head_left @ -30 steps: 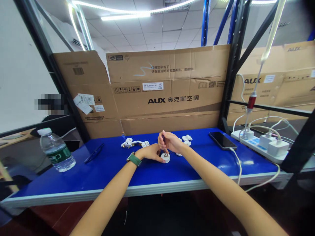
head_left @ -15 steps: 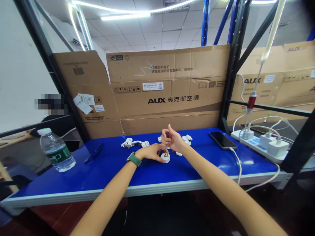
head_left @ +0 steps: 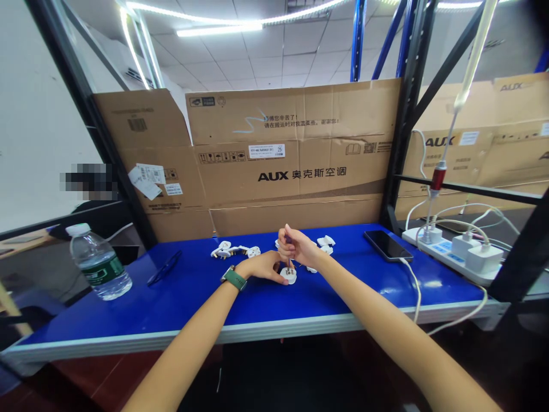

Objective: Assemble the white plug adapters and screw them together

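Observation:
A white electrical plug (head_left: 290, 276) lies on the blue tabletop (head_left: 274, 306), with metal parts showing on its upper side. Fingers of my left hand (head_left: 268, 267) close around its left edge and keep it against the table. Above it, my right hand (head_left: 295, 245) grips a screwdriver (head_left: 289, 262) held upright; its thin shaft reaches down to the plug, and most of the handle is hidden by my fingers. Several white plug pieces (head_left: 254, 252) lie to the left, and more white plug parts (head_left: 326, 245) are behind and right of my right hand.
A water bottle (head_left: 99, 263) and dark-framed glasses (head_left: 165, 268) are on the left. To the right lie a phone (head_left: 388, 245) with a white cable and a power strip (head_left: 452, 254) with chargers. Cardboard (head_left: 295, 154) walls the back. A person (head_left: 92, 197) is at far left.
My right hand has turned about the screwdriver, its raised thumb now folded onto the handle's top. My left hand and the plug have stayed in place.

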Tool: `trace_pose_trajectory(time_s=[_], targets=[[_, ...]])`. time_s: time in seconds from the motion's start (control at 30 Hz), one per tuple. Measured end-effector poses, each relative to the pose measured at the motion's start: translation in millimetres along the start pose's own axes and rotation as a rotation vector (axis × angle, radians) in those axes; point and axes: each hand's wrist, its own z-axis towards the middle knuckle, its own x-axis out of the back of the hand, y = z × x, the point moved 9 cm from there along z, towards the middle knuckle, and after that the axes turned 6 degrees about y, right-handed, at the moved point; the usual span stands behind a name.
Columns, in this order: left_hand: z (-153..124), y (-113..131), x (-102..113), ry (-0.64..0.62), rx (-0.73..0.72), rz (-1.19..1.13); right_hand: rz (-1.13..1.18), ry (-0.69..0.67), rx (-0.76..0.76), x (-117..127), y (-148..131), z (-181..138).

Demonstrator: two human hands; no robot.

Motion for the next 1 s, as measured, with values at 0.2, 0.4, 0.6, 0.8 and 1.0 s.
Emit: trace_pose_trajectory(time_s=[0.2, 0.4, 0.6, 0.8, 1.0], targets=[[-1, 5, 2, 0.016, -0.003, 0.001, -0.021, 0.030, 0.049, -1, -2, 0], [0, -2, 1, 0.029, 0.010, -0.011, -0.060, 0.045, 0.115, 1, -6, -1], [-1, -5, 0, 0.018, 0.030, -0.018, -0.150, 0.009, 0.128, 1, -5, -1], [-1, -6, 1, 0.017, 0.066, 0.016, -0.163, 0.000, 0.046, 5, 5, 2], [0, -4, 1, 0.024, 0.042, -0.002, -0.069, 0.031, 0.065, 5, 1, 3]])
